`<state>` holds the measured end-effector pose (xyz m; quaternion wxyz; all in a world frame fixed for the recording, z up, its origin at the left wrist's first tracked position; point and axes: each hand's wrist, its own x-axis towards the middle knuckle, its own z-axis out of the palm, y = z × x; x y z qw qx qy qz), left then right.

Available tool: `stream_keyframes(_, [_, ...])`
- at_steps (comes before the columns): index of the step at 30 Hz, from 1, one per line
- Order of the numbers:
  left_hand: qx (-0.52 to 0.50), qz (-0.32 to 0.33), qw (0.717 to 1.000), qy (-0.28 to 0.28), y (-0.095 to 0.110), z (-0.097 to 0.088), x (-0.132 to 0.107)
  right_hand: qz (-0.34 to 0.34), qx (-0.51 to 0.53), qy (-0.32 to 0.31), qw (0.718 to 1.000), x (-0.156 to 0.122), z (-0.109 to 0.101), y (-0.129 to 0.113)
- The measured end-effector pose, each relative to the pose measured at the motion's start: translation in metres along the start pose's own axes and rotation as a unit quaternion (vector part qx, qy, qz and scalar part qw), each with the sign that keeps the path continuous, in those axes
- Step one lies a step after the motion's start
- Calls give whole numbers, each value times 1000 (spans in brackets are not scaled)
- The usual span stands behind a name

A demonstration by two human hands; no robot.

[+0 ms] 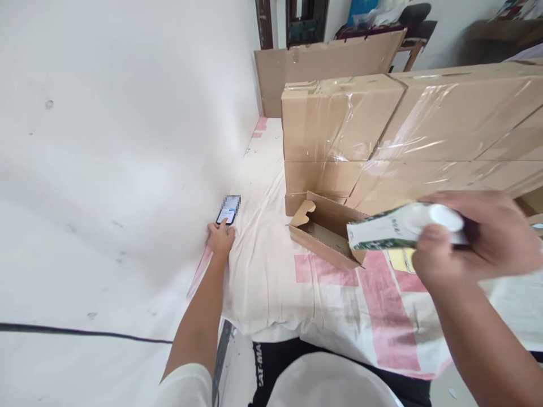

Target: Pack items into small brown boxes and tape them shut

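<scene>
My left hand [221,239] reaches to a phone [226,216] lying by the wall, with one finger stretched onto its lit screen. Its upper part is blurred out. On the right, my right hand [475,243] is closed around a drink carton [382,228], white with green on its side and a round white cap. The carton is held sideways, its narrow end pointing left. Just beneath that end stands an open cardboard box [322,254]; its visible inside holds nothing I can make out. The carton covers part of the box's right end.
Stacked, taped cardboard boxes [339,124] form a row along the table's back. A cardboard sheet [331,62] stands behind them. The white wall [127,141] borders the left side. A white and pink cloth [263,282] covers the table; a yellow item [399,260] lies under the carton.
</scene>
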<state>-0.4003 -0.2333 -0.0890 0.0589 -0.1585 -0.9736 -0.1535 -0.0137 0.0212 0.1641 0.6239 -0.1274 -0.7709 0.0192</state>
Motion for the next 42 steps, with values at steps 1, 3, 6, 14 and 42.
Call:
stream_keyframes(1, [-2,1,1000,-2,0,0,0,-37,5,12,999,2,9,-2])
stream_keyframes(3, [-6,1,1000,-8,0,0,1,-102,20,14,994,6,25,-6])
stream_keyframes(6, [-11,-3,1000,-10,-1,0,2,-131,40,-9,990,6,47,-6])
stream_keyframes(14, [-19,-15,1000,-6,-2,2,5,-26,-15,-119,992,-11,61,1])
stream_keyframes(42, [-9,-2,1000,-11,-2,3,7,59,-166,-497,849,-63,96,27])
